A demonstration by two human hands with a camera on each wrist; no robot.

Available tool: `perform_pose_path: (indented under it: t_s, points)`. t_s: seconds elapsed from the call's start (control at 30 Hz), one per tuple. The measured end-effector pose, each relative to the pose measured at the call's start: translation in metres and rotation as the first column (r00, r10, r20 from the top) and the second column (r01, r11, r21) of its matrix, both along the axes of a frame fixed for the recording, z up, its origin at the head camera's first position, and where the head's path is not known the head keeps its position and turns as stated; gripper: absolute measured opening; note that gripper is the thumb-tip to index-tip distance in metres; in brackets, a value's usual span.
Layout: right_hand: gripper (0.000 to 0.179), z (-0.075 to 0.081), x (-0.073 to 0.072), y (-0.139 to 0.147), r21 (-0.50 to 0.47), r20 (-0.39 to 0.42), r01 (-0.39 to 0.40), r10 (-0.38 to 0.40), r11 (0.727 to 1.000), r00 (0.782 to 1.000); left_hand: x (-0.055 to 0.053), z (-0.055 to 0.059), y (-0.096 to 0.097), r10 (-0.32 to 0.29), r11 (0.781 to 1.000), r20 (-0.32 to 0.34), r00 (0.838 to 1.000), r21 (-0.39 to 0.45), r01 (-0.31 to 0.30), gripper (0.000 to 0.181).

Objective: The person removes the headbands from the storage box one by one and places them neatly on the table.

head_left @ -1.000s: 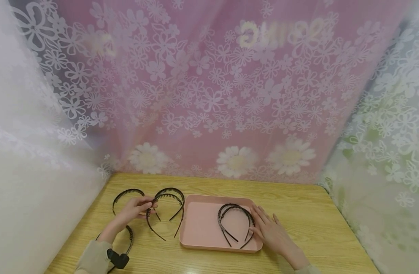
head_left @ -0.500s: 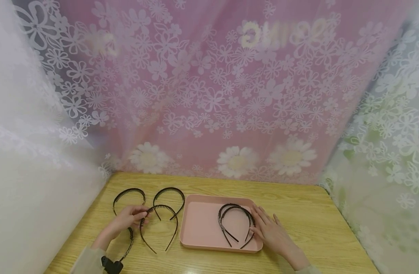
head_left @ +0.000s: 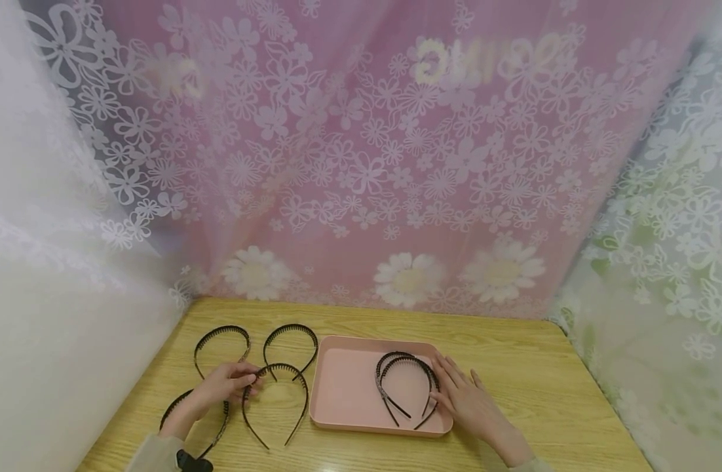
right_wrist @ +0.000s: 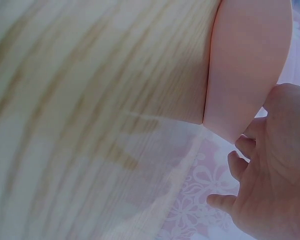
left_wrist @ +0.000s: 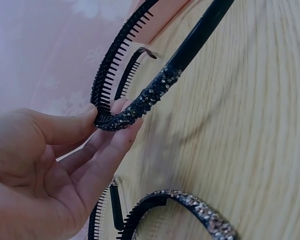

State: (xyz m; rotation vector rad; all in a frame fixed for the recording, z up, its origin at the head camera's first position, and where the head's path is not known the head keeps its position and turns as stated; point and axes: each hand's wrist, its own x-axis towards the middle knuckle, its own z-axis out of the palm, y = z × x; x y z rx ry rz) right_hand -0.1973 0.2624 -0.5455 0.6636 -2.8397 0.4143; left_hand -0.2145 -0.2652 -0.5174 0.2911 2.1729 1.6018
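Between thumb and fingers, my left hand pinches one side of a black toothed headband. In the left wrist view, dark glittering stones cover the part of this headband near the fingers. Its arch points away from me and its two ends toward me. My right hand rests on the right edge of a pink tray, its fingers extended. Seen from the right wrist, the thumb lies over the rim of the tray and the fingers are outside. Two overlapping black headbands lie in the tray's right half.
Three more headbands lie on the wooden table: a back left headband, a back headband beside the tray, and a front left headband partly under my left forearm. A pink floral curtain hangs behind the table.
My left hand has drawn the headband toward me and slightly left, away from the back headband it overlapped. My right hand and the tray have stayed in place.
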Motion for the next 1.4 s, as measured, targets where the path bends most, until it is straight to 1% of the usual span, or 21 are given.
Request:
perform_pose_path:
  t_s: [0.1,0.23,0.3,0.47,0.57,0.67,0.77,0.83,0.9,1.0,1.07,1.13,1.23,1.4]
  points:
    - [0.064,-0.001,0.0,0.0,0.011,0.0,0.001,-0.001,1.0,1.0,0.001,0.0,0.001,-0.013,1.0,0.022,1.0,0.011,0.013,0.041]
    - [0.064,-0.003,-0.001,0.001,0.031,-0.015,-0.002,0.003,1.0,1.0,0.002,0.0,0.003,-0.038,0.998,0.075,0.996,0.045,0.035,0.043]
    - [0.065,-0.003,-0.001,0.001,0.022,-0.014,-0.006,0.006,1.0,1.0,0.002,-0.001,0.003,-0.051,0.997,0.093,0.994,0.054,0.046,0.043]
    - [0.065,-0.002,-0.001,0.001,0.006,-0.006,-0.014,0.014,1.0,1.0,0.002,-0.004,0.004,-0.093,0.995,0.106,0.99,0.055,0.088,0.041]
    - [0.065,-0.004,-0.001,0.002,0.003,-0.01,-0.014,0.014,1.0,1.0,0.0,-0.006,0.004,-0.108,0.994,0.107,0.988,0.038,0.105,0.038]
    - [0.066,-0.009,-0.003,0.004,0.034,-0.015,0.003,-0.002,0.999,1.0,0.0,-0.008,0.004,-0.105,0.994,0.083,0.991,-0.017,0.107,0.036]
    - [0.066,-0.011,-0.005,0.005,0.053,-0.001,0.023,-0.023,0.998,1.0,0.002,-0.007,0.006,-0.086,0.992,0.043,0.995,-0.09,0.089,0.033]
    - [0.066,-0.011,-0.006,0.005,0.065,0.002,0.029,-0.03,0.997,1.0,0.003,-0.006,0.007,-0.072,0.987,-0.003,0.997,-0.146,0.071,0.031]
    - [0.066,-0.01,-0.005,0.005,0.053,-0.003,0.021,-0.021,0.998,1.0,0.004,-0.005,0.008,-0.061,0.979,-0.056,0.997,-0.2,0.049,0.027]
    - [0.065,-0.011,-0.005,0.005,0.035,-0.026,0.008,-0.007,0.999,1.0,0.003,-0.005,0.009,-0.064,0.964,-0.129,0.99,-0.264,0.028,0.023]
    - [0.065,-0.011,-0.004,0.005,0.042,-0.042,0.002,0.0,0.999,0.999,0.003,-0.005,0.009,-0.072,0.958,-0.161,0.984,-0.286,0.023,0.021]
    - [0.064,-0.011,-0.004,0.005,0.054,-0.049,0.006,-0.003,0.999,0.999,0.004,-0.003,0.011,-0.079,0.955,-0.174,0.982,-0.294,0.025,0.02]
    - [0.064,-0.007,-0.003,0.003,0.056,-0.035,0.009,-0.007,0.998,0.999,0.006,-0.002,0.013,-0.086,0.95,-0.193,0.977,-0.311,0.022,0.02]
    - [0.064,0.004,0.001,-0.002,0.012,0.023,0.011,-0.012,1.0,1.0,0.008,0.0,0.017,-0.077,0.943,-0.216,0.973,-0.333,0.001,0.017]
